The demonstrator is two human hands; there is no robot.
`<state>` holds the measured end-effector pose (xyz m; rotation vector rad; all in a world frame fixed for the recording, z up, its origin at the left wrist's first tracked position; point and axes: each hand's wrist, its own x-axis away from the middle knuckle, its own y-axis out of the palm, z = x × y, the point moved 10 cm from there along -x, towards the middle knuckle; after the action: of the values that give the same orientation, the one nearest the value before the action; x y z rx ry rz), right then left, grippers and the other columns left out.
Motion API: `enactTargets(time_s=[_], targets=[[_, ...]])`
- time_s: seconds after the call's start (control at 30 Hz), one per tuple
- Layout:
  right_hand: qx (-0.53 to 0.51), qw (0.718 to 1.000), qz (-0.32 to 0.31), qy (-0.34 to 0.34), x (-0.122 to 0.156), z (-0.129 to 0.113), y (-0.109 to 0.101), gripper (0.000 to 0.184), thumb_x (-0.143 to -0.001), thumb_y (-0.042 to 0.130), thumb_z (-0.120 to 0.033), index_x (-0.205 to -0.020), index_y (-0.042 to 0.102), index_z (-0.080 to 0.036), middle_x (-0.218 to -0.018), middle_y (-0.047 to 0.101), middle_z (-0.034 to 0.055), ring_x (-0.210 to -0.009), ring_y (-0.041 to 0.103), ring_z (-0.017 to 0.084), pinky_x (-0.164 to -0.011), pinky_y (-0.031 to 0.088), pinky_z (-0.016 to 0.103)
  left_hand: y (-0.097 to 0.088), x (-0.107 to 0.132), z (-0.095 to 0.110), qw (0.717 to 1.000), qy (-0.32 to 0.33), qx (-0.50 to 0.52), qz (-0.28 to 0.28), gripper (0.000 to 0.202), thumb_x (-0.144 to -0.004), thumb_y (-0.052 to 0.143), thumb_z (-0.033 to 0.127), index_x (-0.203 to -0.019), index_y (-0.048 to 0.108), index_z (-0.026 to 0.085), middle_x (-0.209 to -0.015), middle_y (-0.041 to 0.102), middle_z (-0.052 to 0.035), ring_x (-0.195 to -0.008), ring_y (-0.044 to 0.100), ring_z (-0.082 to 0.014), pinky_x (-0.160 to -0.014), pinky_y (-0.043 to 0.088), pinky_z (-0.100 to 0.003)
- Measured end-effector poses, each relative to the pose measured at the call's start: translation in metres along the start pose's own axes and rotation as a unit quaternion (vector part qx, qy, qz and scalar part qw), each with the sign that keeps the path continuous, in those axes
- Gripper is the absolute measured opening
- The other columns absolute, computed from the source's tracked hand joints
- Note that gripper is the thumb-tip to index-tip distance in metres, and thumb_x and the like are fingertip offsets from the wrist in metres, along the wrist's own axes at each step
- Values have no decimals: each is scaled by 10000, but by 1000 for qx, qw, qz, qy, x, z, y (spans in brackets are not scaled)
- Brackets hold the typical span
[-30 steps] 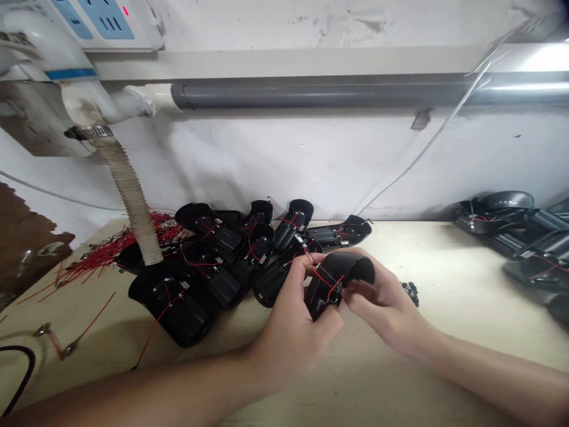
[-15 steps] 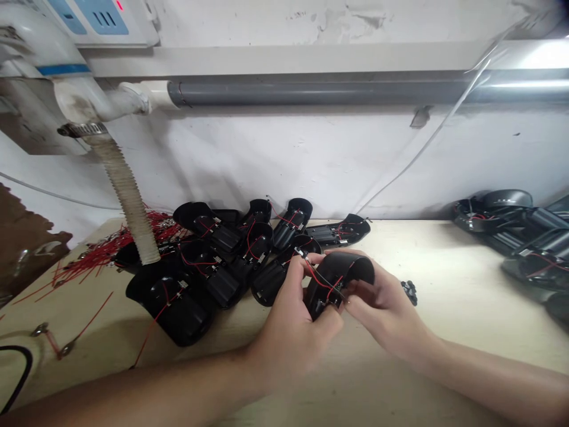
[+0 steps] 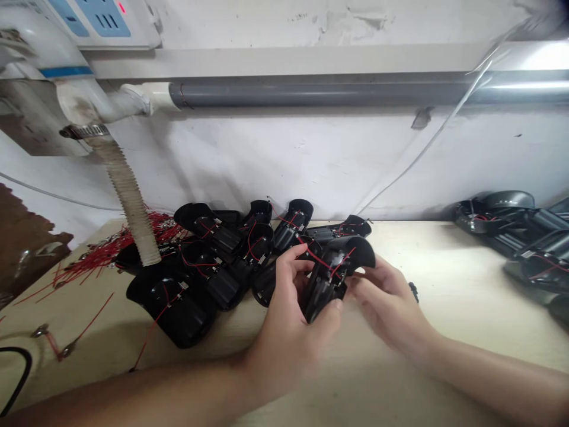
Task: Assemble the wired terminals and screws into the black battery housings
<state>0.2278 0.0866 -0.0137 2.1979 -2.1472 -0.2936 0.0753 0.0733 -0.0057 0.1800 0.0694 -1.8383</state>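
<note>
The left hand has its grip clamped on 1 black plastic housing strung with 2 red wires; the right hand's grip I cannot tell.

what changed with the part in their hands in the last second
The black plastic housing has been turned, its flared end swung upward, and the left hand grips it. The right hand has eased back toward its lower edge; contact is unclear. The other wired housings stayed as they were.
</note>
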Motion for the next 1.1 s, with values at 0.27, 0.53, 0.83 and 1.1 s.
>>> enactTargets(time_s=[0.27, 0.53, 0.83, 1.1], targets=[[-77, 993, 93, 10, -12, -14, -15, 156, -820, 841, -272, -957, 781, -227, -995, 725, 38, -787, 667, 148, -657, 620, 264, -2, 44, 57, 928, 311, -175, 104, 804, -846, 673, 123, -1570, 346, 242, -1609, 350, -148, -1515, 397, -326, -1227, 429, -512], [-14, 997, 79, 18, -41, -47, -5, 334, -768, 844, -235, -1048, 663, -212, -840, 664, -18, -681, 665, 128, -670, 651, 293, 37, 59, 63, 901, 358, -237, -59, 668, -774, 635, 28, -1336, 467, 348, -1325, 640, -64, -1180, 672, -254, -1086, 520, -451], [199, 980, -4, 31, -113, -41, 39, 416, -830, 731, -187, -1239, 662, -161, -784, 740, 40, -627, 671, 156, -632, 624, 338, 44, 50, 66, 873, 362, -287, -155, 311, -812, 626, 78, -1106, 657, 176, -1106, 729, -113, -948, 682, -231, -889, 557, -387], [381, 923, 9, -55, -110, -60, 49, 311, -897, 761, -313, -1189, 816, -218, -1110, 816, 79, -872, 711, 242, -865, 554, 434, 56, 42, 42, 874, 289, -282, -271, 231, -947, 553, 152, -1123, 699, 119, -1218, 695, -196, -1157, 689, -285, -1058, 585, -399]])
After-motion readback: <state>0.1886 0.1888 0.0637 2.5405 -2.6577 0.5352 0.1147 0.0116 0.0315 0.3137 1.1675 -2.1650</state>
